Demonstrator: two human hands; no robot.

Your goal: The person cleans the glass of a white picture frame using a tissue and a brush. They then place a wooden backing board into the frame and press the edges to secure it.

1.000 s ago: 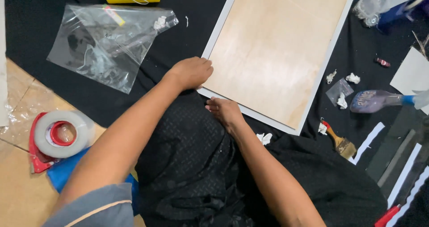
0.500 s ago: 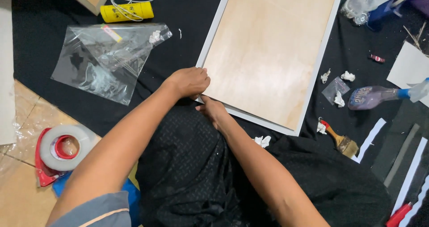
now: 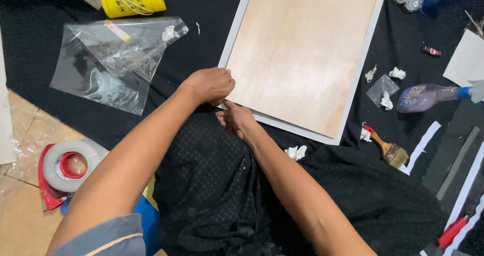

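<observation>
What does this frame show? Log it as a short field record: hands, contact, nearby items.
left hand: closed, at near corner of white frame
right hand: at same corner, fingers on edge
frame fill: pale wood panel
surface: black cloth
left side: clear plastic bag, tape dispenser
right side: paintbrush, spray bottle
</observation>
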